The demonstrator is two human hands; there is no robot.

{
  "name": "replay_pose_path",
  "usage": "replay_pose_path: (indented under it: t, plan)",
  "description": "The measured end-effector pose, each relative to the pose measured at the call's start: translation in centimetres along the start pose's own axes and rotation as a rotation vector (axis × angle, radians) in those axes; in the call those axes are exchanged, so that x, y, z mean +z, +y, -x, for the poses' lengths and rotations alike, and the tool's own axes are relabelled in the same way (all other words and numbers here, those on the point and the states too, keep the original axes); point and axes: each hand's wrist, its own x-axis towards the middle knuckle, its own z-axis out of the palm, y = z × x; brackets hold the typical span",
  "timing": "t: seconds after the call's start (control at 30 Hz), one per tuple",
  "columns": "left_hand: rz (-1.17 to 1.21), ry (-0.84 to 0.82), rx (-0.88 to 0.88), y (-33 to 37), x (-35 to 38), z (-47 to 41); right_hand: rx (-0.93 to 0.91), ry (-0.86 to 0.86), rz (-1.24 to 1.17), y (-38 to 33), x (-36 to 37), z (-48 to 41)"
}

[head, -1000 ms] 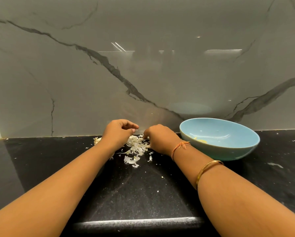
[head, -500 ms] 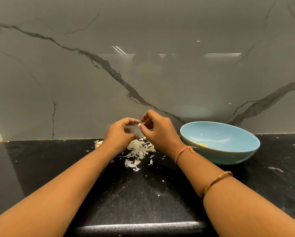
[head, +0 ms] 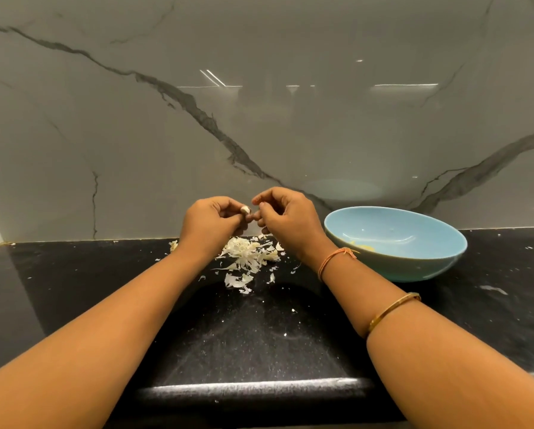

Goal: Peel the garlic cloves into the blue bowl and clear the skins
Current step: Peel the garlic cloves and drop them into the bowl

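Garlic clove (head: 245, 209): pale, held up at the fingertips of the left hand (head: 211, 221), above the worktop and left of the bowl.

Nearest the viewer is the rounded front edge of the black speckled counter (head: 259, 335). Both forearms enter from the lower corners and are cut off by the frame. The right forearm carries a gold bangle (head: 394, 311) and, at the wrist, an orange thread (head: 337, 258).

Farther in, between the two wrists, a heap of white skins (head: 247, 255) lies on the counter, with loose flakes scattered around it. A small pale lump (head: 173, 245) just left of the left wrist is too small to identify.

Above the heap both hands are raised clear of the surface. The left thumb and curled fingers pinch the clove, and only its end shows. The right hand (head: 287, 216) has curled fingers, thumb and forefinger drawn narrow just beside the clove — whether they grip a strip of skin cannot be told.

The blue bowl (head: 398, 267) stands on the counter to the right, its near-left wall behind the right wrist. Yellowish pieces (head: 363, 247) lie low inside it, mostly hidden by the rim.

Behind everything rises a glossy grey marble wall (head: 259, 119) with dark veins.
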Motion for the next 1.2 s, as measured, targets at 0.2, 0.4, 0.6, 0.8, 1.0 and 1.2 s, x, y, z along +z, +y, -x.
replay_pose_path:
  t: [0.2, 0.4, 0.6, 0.8, 1.0, 1.2]
  plan:
    - [-0.012, 0.003, -0.011, 0.0, 0.1, -0.1, -0.196, -0.027, 0.205, -0.1, 0.0, 0.1]
    - [-0.026, -0.031, 0.017, -0.1, 0.5, 0.2, -0.291, 0.033, 0.388, -0.1, 0.1, 0.1]
    - [0.035, -0.002, -0.002, -0.1, 0.7, 0.2, -0.247, -0.022, 0.502, -0.6, 0.2, 0.3]
    - [0.026, 0.006, 0.034, -0.1, 0.7, 0.3, -0.197, -0.098, 0.650, -0.9, 0.2, 0.4]
    - [-0.115, -0.002, 0.113, -0.4, 0.7, 0.2, -0.191, -0.182, 0.752, -1.4, 0.0, 0.6]
    - [-0.240, -0.019, 0.187, -0.5, 0.8, 0.2, -0.247, -0.201, 0.866, -1.8, -0.3, 0.8]
